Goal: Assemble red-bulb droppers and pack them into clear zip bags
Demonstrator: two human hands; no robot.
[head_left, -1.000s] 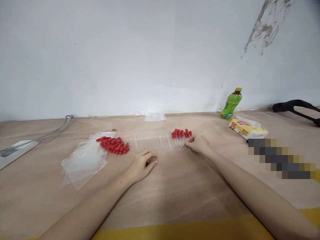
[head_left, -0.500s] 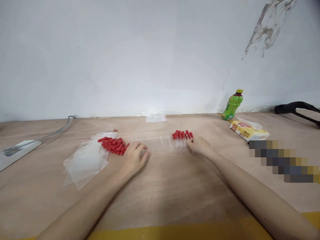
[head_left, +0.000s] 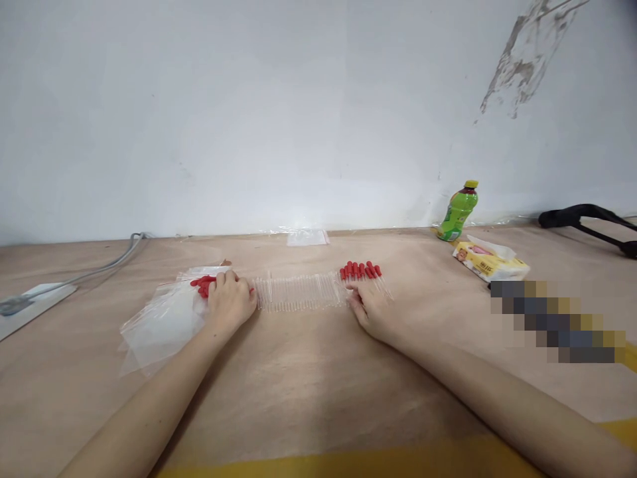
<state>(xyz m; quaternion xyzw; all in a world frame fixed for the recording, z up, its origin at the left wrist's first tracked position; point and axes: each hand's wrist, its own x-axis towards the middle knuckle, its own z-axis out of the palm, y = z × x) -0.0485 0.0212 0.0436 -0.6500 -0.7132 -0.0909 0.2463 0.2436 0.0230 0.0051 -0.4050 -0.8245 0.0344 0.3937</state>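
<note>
My left hand (head_left: 231, 302) lies over the pile of red rubber bulbs (head_left: 202, 284), its fingers curled down and drawn together on them. Its fingertips are partly hidden, and some bulbs show on either side. Beside it runs a row of thin clear dropper tubes (head_left: 298, 292), laid side by side. At the right end of that row is my right hand (head_left: 375, 311), index finger stretched toward the last tubes and thumb a little apart. Just behind its fingers, several droppers with red bulbs (head_left: 361, 270) on their tubes lie together.
Clear plastic bags (head_left: 164, 325) lie fanned out under the bulbs. Another small bag (head_left: 307, 238) is by the wall. To the right are a green bottle (head_left: 458, 214), a tissue pack (head_left: 490, 260) and a black curved object (head_left: 582, 216). A cable (head_left: 109, 263) runs at left.
My left hand has moved left from the tubes onto the red bulbs. My right hand has shifted left and nearer, away from the rightmost dropper, to the end of the tube row.
</note>
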